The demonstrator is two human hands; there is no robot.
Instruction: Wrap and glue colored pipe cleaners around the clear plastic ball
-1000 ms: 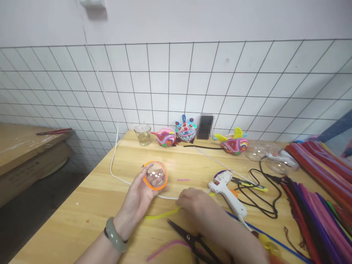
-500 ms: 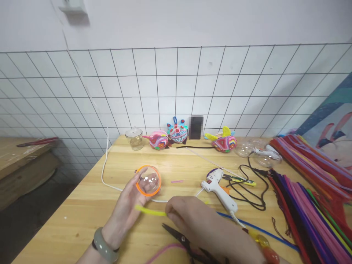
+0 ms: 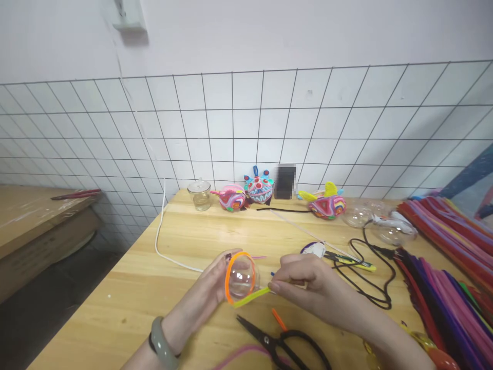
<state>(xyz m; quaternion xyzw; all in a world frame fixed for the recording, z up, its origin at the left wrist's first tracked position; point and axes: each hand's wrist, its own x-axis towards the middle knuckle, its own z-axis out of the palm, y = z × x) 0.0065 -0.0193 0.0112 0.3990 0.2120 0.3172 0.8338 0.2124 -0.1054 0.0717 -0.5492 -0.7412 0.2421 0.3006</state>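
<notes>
Over the wooden table (image 3: 127,288), left fingers (image 3: 215,277) cup the clear dome (image 3: 241,277); right fingers (image 3: 279,285) pinch a yellow pipe cleaner (image 3: 250,297) against its rim.

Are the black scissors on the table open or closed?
Open. The scissors lie flat on the table, blades spread apart in a V toward the left.

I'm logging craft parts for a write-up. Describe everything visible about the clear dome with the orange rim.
The clear dome looks like a transparent plastic half-sphere, glossy with light reflections. A fuzzy orange pipe cleaner rings its rim. It is tipped on edge, held above the wooden table by the left hand. The right hand brings a yellow pipe cleaner up to its lower rim.
</notes>
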